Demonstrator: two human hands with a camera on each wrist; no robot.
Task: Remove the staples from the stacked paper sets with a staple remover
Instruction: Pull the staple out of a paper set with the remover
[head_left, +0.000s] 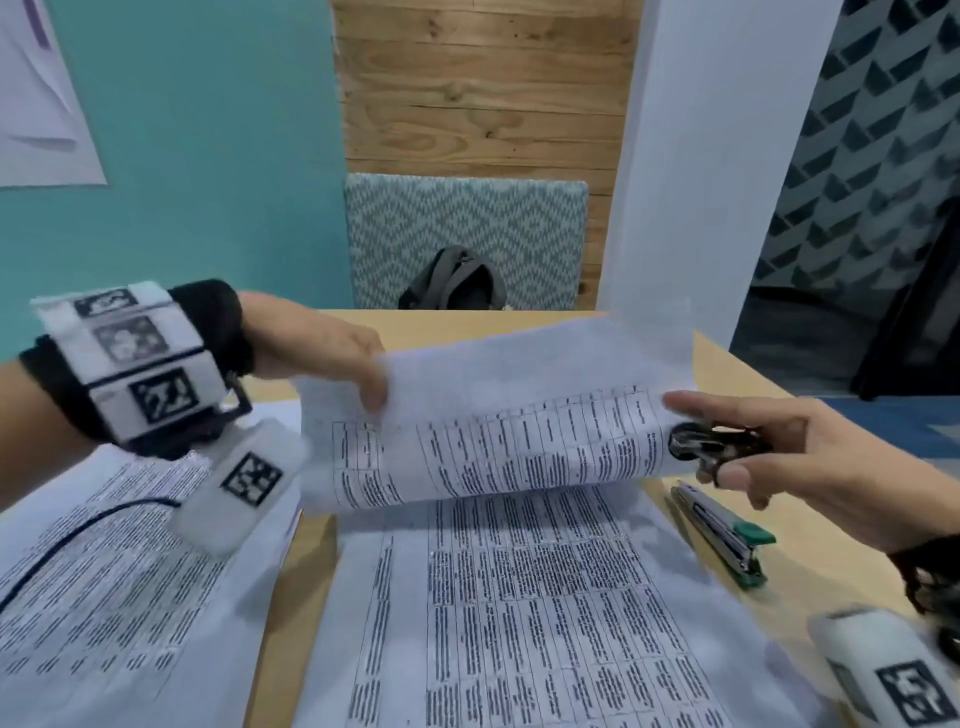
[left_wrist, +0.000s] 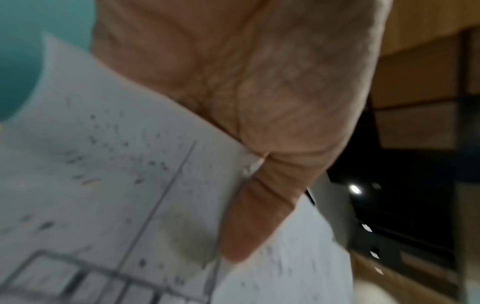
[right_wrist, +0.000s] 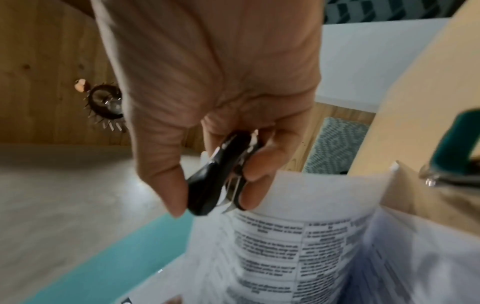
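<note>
A printed paper set (head_left: 493, 415) is lifted and curled above the paper stack (head_left: 519, 597) on the desk. My left hand (head_left: 374, 384) pinches its upper left edge, with the thumb (left_wrist: 254, 205) lying on the sheet (left_wrist: 103, 185). My right hand (head_left: 717, 452) grips a black staple remover (head_left: 711, 447) at the lifted set's right edge, and the index fingertip touches the paper. In the right wrist view the staple remover (right_wrist: 218, 174) sits between thumb and fingers, its metal claws pointing at the printed page (right_wrist: 298, 226). I see no staple.
A second pile of printed sheets (head_left: 130, 545) lies at the left under my left forearm. A green and metal stapler (head_left: 722, 530) rests on the wooden desk (head_left: 810, 551) just right of the stack. A dark bag (head_left: 457, 283) sits on a patterned chair beyond the desk.
</note>
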